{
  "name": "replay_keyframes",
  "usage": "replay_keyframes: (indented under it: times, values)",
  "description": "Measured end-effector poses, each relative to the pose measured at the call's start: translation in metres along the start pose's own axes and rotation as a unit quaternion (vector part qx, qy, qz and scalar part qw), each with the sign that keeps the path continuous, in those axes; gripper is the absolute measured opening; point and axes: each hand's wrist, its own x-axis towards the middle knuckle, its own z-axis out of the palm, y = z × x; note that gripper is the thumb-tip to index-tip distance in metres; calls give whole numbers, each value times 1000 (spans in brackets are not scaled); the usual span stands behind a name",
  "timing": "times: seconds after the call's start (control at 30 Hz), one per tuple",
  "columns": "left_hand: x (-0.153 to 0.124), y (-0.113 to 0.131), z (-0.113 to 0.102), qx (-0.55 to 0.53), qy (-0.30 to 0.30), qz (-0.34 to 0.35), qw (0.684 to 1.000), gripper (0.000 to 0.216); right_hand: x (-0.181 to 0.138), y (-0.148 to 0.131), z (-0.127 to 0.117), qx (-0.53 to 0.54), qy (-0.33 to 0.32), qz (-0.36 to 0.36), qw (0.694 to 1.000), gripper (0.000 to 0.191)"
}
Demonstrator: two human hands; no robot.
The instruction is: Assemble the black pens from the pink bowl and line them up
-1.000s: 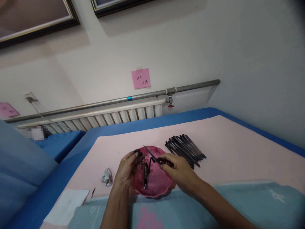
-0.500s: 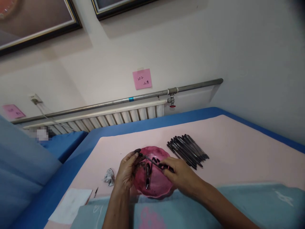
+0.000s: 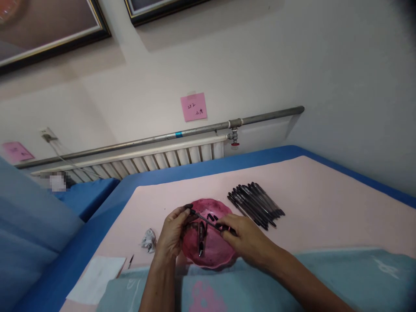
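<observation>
A thin dark rod that looks like a pen refill point(image 3: 207, 219) stretches slantwise between my hands, above the pink scalloped dish point(image 3: 216, 255). My left hand point(image 3: 173, 229) pinches its upper left end, the fingertips blackened as if with ink. Wrapped round the lower right end is my right hand point(image 3: 242, 236), with a dark piece partly hidden among its fingers. Inside the dish lie a dark pen part point(image 3: 201, 238) and several small black caps point(image 3: 211, 217). To the right of the dish, several black pens point(image 3: 255, 203) lie side by side in a slanted row.
A crumpled tissue point(image 3: 148, 240), a white sheet point(image 3: 95, 279) and a small dark pen-like piece point(image 3: 131, 261) lie to the left. A blue-green cloth point(image 3: 341, 271) covers the near edge of the pink tabletop point(image 3: 312, 195). Behind stand a radiator point(image 3: 169, 160) and a pipe point(image 3: 269, 116).
Hardly anything differs. Both hands keep the same hold on the refill over the dish, with only a very slight shift of the fingers.
</observation>
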Motion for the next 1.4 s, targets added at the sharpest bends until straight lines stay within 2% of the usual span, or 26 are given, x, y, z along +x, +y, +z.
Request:
replay_keyframes:
  times: [0.1, 0.3, 0.63, 0.83, 1.1, 1.17, 1.27, 1.33, 1.4]
  values:
    - [-2, -3, 0, 34, -38, -7, 999, 20, 0, 0, -1, -9, -21, 11, 1000, 21]
    - [-1, -8, -1, 51, -69, -25, 996, 20, -1, 0, 2, -9, -13, -1, 1000, 19]
    - [-5, -16, 7, 49, -80, -38, 995, 19, 0, 0, 8, 65, 15, 13, 998, 17]
    - [-4, -22, 9, 45, -92, -8, 995, 20, -1, -3, 12, 111, 33, 47, 992, 23]
    - [-7, -26, 16, 37, -92, 4, 995, 21, 0, -5, 19, 149, 19, 64, 987, 19]
    - [-7, -24, 16, 20, -71, 2, 997, 21, 1, -3, 17, 130, 25, 39, 990, 16]
    - [-4, -18, 13, -21, -22, 4, 1000, 21, 6, 7, 11, 54, 83, 9, 995, 19]
    - [-2, -14, 9, -36, 10, 6, 999, 19, 10, 16, 8, -46, 120, 12, 992, 21]
    - [1, -10, 3, -41, 28, 6, 999, 16, 15, 22, 7, -158, 94, 17, 983, 21]
